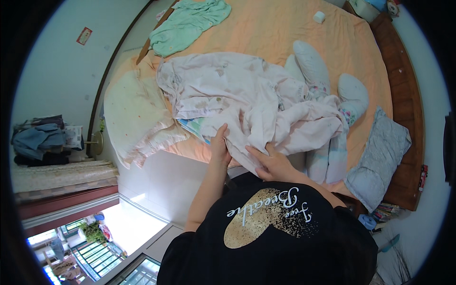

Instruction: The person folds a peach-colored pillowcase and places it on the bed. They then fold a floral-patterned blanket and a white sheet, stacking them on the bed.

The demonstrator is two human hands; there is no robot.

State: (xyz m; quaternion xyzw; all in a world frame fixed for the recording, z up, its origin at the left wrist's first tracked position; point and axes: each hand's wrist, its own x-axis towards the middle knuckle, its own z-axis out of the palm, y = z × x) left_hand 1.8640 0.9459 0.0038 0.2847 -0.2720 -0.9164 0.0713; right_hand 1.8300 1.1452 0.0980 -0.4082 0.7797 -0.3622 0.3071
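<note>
A large pale pink bedding cover (228, 76) with small printed figures lies rumpled over the bed, its near edge drawn up to my body. My left hand (219, 148) grips that edge, with the thumb on top and the fingers hidden. To its right, my right hand (273, 164) pinches a gathered part of the same cloth, index finger stretched along it. Between the hands the fabric hangs in loose folds. Beside my left hand, a blue, green and white patterned cloth (194, 126) shows from under the cover.
An orange sheet (263, 25) covers the bed. Around the cover lie a cream quilt (137, 110), a green cloth (188, 30), white plush-like cushions (311, 66) and a grey pillow (379, 160). The wooden headboard (406, 107) stands right. Folded clothes (39, 139) are stacked at left.
</note>
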